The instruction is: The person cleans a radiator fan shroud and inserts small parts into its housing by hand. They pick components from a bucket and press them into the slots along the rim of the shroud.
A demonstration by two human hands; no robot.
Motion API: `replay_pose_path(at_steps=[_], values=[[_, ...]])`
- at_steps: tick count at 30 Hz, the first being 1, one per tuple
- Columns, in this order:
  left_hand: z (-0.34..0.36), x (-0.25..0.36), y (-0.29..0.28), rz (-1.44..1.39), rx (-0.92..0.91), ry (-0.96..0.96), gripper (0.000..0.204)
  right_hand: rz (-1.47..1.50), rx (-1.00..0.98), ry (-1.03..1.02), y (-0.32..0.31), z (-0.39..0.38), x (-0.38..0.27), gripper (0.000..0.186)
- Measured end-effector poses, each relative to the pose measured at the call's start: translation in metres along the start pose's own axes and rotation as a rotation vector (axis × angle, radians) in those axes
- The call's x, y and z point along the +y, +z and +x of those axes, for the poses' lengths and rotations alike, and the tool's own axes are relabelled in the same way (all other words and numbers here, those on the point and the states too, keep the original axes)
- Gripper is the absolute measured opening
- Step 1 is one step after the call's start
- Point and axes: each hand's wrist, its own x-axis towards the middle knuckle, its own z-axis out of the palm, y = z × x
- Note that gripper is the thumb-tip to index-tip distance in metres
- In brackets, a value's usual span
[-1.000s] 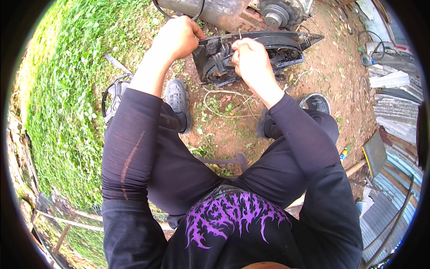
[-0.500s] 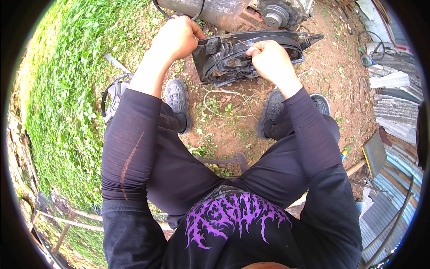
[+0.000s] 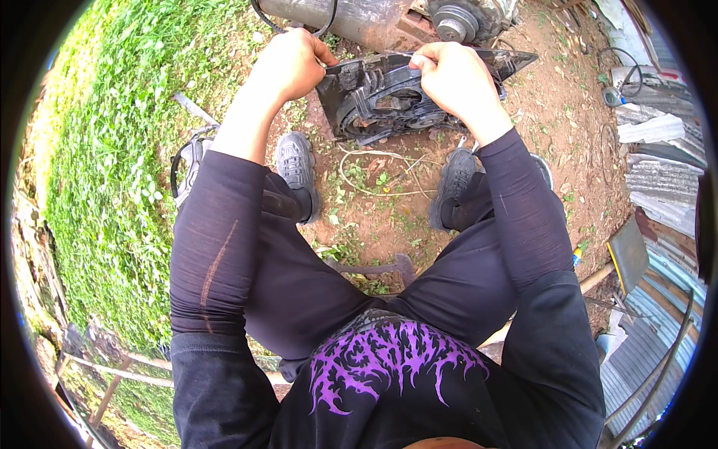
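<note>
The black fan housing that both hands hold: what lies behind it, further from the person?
Behind the black fan housing lie a rusty metal cylinder and a grey pulley on bare soil. The left hand and right hand cover parts of its top edge.

Fan shroud [image 3: 389,101] on dirt ahead of both shoes. Left hand [image 3: 288,63] at its left edge, right hand [image 3: 452,75] on top. Cylinder [image 3: 351,19] behind shroud. Grass [image 3: 112,150] left, metal sheets [image 3: 658,179] right.

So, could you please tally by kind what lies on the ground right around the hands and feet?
Black plastic fan shroud: 1
Grey shoes: 2
Pale loose cord: 1
Rusty metal cylinder: 1
Grey pulley wheel: 1
Total: 6
</note>
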Motion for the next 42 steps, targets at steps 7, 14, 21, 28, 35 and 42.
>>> replay_pose_path(at_steps=[7,14,21,28,35,42], values=[[0.001,0.002,0.002,0.0,0.043,0.029,0.032,-0.082,-0.021,-0.031,0.009,0.003,0.006,0.016],[0.0,0.003,-0.001,-0.001,0.005,-0.005,0.027,0.118,0.05,-0.107,0.002,0.013,0.018,0.015],[0.0,0.002,0.001,0.007,0.012,-0.007,0.027,0.067,0.141,-0.08,0.019,0.015,0.021,0.009],[0.001,0.001,0.0,-0.002,-0.019,-0.002,0.028,0.237,0.107,-0.187,0.003,0.027,0.035,0.013],[-0.001,0.003,-0.002,0.0,-0.013,-0.021,0.028,0.151,0.362,-0.133,0.019,0.024,0.028,0.012],[0.008,0.0,0.008,0.033,0.054,0.028,0.022,0.161,0.471,0.029,-0.022,0.018,0.035,0.018]])
